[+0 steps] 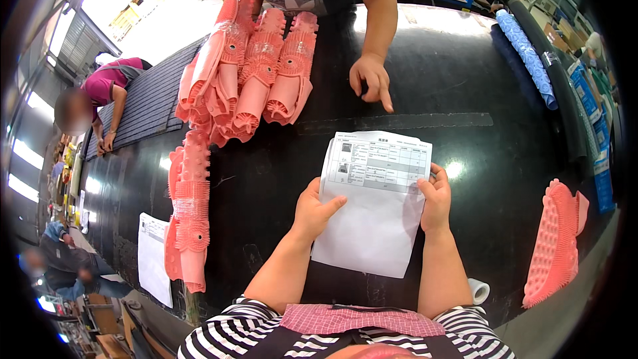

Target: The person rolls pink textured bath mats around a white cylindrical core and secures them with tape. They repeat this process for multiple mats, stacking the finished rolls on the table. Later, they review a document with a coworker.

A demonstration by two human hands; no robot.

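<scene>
Between my two hands is a white printed sheet of paper (372, 226) with a table and small pictures on its upper part, held just above the black tabletop. My left hand (316, 210) grips its left edge, thumb on top. On the right edge my right hand (434, 198) pinches it, thumb over the printed table. Left of my left hand lies a pink rubbery roll (191, 219) with bumps and fringes, bound with clear tape. Its lower end overlaps another printed sheet (154, 259). A similar pink piece (553, 246) lies on the far right.
Several taped pink rolls (249, 73) are piled at the far side, before a person in black whose hand (373, 82) points down at the table (425, 103). Another person leans over a dark ribbed mat (143, 100). Rolled materials (528, 53) lie at the right; a white roll (478, 290) sits nearby.
</scene>
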